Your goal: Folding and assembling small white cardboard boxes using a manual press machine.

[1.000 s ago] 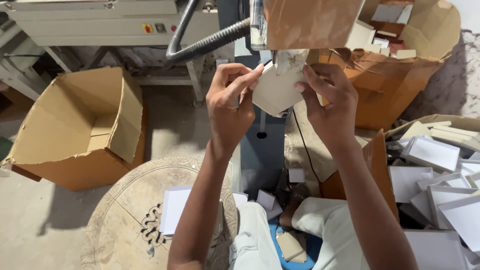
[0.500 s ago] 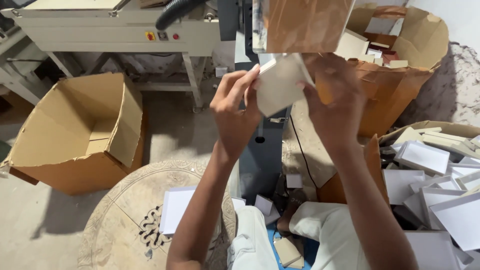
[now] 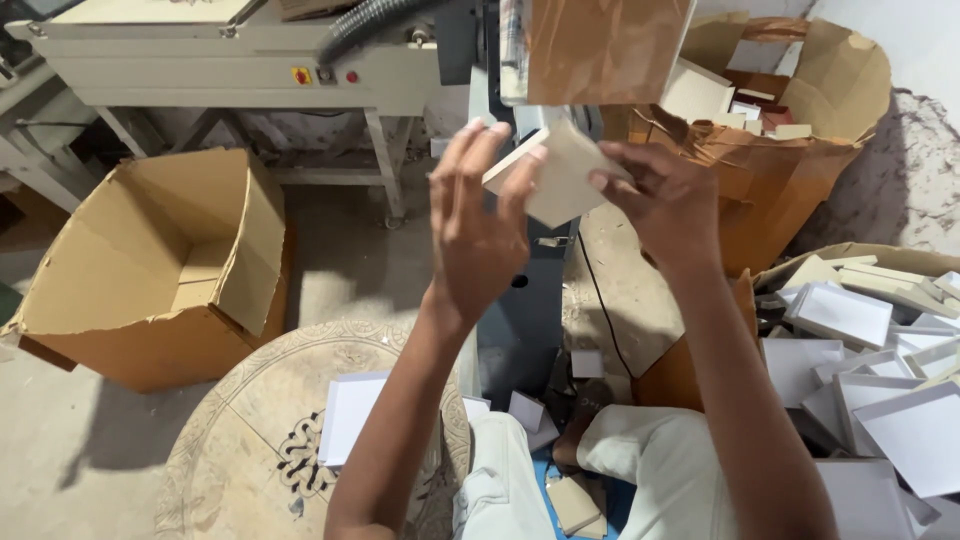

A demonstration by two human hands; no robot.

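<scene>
1. Both hands are raised in the upper middle of the frame, sharing one small pale cardboard box (image 3: 560,175), a flat square piece tilted so one corner points down.
2. The left hand (image 3: 480,235) has its fingers spread and extended, with only the fingertips touching the box's left edge and upper corner; the palm is loose, not clenched.
3. The right hand (image 3: 665,205) grasps the box's right side, fingers curled over the edge; this hand looks to carry more of the hold.
4. The box lies between the two hands, slightly above the left palm and level with the right knuckles. Its flat face turns toward the camera, and its top corner sits just beneath a hanging brown paper panel (image 3: 605,45) at the top centre.
5. Behind, a grey-blue machine column (image 3: 535,300) runs down the middle; a beige machine frame (image 3: 230,70) crosses the upper left, bearing a small yellow square label and a red button.
6. An open brown carton (image 3: 150,270) sits on the floor at left, empty inside as far as can be seen.
7. A torn brown carton (image 3: 790,150) at upper right holds pale box pieces; a heap of white shallow trays (image 3: 870,370) fills the lower right.
8. White sheets (image 3: 350,415) lie on a round patterned mat (image 3: 250,430) at the bottom.
</scene>
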